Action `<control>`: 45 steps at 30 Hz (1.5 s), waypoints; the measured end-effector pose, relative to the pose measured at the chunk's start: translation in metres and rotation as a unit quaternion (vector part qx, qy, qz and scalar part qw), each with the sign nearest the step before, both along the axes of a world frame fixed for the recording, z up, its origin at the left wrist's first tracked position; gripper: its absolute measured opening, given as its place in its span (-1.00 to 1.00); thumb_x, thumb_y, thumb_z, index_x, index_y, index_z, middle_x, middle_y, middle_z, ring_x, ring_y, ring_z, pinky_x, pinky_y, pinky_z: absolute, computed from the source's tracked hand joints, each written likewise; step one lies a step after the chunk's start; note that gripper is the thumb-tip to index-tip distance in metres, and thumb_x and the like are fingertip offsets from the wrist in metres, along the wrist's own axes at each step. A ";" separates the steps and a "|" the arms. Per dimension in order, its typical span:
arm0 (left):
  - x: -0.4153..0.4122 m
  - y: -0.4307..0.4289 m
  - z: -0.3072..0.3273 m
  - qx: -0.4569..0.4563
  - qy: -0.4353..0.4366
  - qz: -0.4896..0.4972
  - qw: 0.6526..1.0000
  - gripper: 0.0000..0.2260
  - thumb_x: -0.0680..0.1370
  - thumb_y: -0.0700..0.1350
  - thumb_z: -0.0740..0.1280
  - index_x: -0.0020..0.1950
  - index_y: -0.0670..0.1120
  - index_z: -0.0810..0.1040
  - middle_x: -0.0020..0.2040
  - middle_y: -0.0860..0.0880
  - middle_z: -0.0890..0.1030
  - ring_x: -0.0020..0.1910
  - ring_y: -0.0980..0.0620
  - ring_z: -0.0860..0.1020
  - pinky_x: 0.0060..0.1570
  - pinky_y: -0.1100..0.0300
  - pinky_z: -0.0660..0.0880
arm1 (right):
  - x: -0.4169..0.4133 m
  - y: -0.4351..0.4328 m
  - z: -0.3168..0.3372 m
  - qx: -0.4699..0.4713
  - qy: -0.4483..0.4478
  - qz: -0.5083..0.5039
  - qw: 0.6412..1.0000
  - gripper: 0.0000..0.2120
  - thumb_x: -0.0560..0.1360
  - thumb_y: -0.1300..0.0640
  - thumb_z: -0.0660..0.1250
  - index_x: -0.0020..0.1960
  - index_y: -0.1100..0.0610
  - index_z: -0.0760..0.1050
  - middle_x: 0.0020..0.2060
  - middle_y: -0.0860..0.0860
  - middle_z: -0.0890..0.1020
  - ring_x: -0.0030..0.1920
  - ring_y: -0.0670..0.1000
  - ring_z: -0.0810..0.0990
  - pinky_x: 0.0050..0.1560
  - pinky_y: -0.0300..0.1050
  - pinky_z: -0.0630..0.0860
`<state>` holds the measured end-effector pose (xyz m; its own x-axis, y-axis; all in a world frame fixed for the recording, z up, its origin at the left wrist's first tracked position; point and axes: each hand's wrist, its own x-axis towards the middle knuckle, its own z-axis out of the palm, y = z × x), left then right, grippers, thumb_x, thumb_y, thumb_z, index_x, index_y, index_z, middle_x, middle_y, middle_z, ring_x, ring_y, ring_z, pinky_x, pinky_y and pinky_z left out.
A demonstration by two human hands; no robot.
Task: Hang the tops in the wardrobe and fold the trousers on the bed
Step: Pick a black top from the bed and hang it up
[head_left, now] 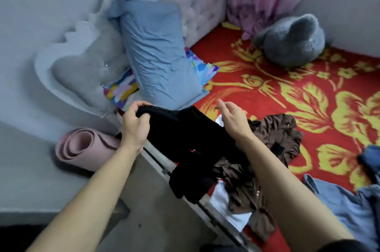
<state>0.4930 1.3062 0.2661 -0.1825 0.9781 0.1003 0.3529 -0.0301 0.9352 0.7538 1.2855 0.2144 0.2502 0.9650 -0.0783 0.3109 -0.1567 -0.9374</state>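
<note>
The bed (267, 91) before me, spread with a red flowered blanket (320, 107), bears a blue pillow (156, 56) atop a patterned pillow (121, 91), a grey plush toy (292, 43), a brown garment (273, 134) over a white garment (222, 204), and blue denim clothes (349, 206).

Two bare arms in the head view

The left grip (134, 126) and right grip (234, 120) are uncovered, and the left forearm (86, 196) and right forearm (287, 190) are bare from the wrist down. A dark strip of cloth (347, 246) lies at the right arm's lowest visible part; whether it is a sleeve cannot be told.
</note>
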 end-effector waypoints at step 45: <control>-0.540 -0.459 0.129 -0.015 -0.029 0.346 0.938 -0.84 0.64 -0.12 0.28 0.00 -0.18 0.58 -0.11 -0.21 0.65 -0.28 -0.04 0.65 -0.50 0.24 0.42 | -0.644 -0.274 0.219 0.108 -0.124 0.493 0.855 -0.85 0.46 0.02 0.43 -0.04 0.07 0.68 -0.13 -0.01 0.71 -0.04 0.00 0.67 0.06 0.01 0.62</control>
